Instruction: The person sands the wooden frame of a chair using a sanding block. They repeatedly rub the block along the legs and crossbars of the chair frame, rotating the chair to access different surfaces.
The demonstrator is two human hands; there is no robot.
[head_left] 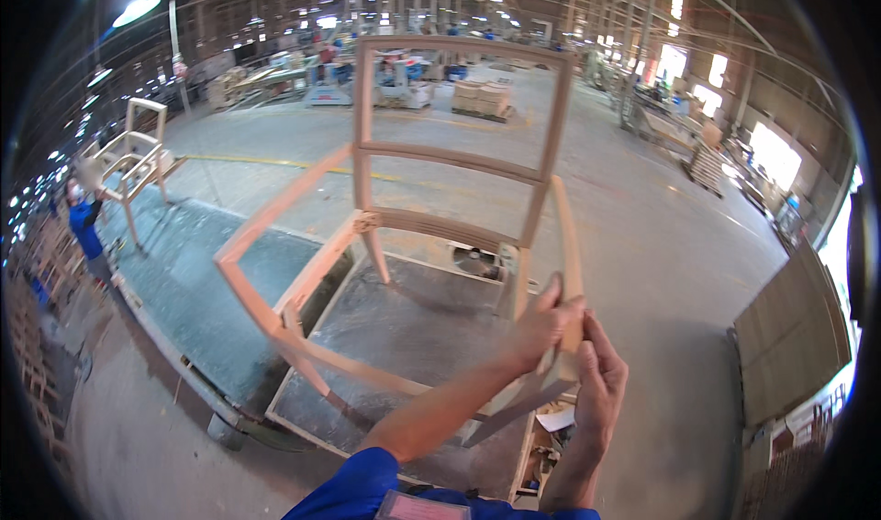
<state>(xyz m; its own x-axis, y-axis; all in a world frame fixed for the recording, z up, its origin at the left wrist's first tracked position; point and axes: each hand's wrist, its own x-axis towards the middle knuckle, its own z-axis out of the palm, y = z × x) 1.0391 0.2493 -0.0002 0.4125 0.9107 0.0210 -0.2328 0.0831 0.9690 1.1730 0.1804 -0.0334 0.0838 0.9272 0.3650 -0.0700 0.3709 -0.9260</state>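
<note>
Both hands close on the near end of one armrest rail of the bare, pale wooden chair frame (404, 217), which stands in the middle of the frame on a dusty grey tabletop (413, 327). The left hand (543, 329) wraps the rail from the side; the right hand (598, 384) clasps it from below – each grip closed on the wood, holding the chair.

The hold is at one corner only, so the frame could twist or tip toward the lower left, where its other armrest overhangs the tabletop's edge – a slip there would likely drop it to the concrete floor (670, 263).

The chair's tall open back rises toward the top centre, its long axis near upright. The seat opening faces the lower left, armrests running from the back toward the viewer.

At the far left, another person in blue (85, 226) handles a second chair frame (136, 157).
</note>
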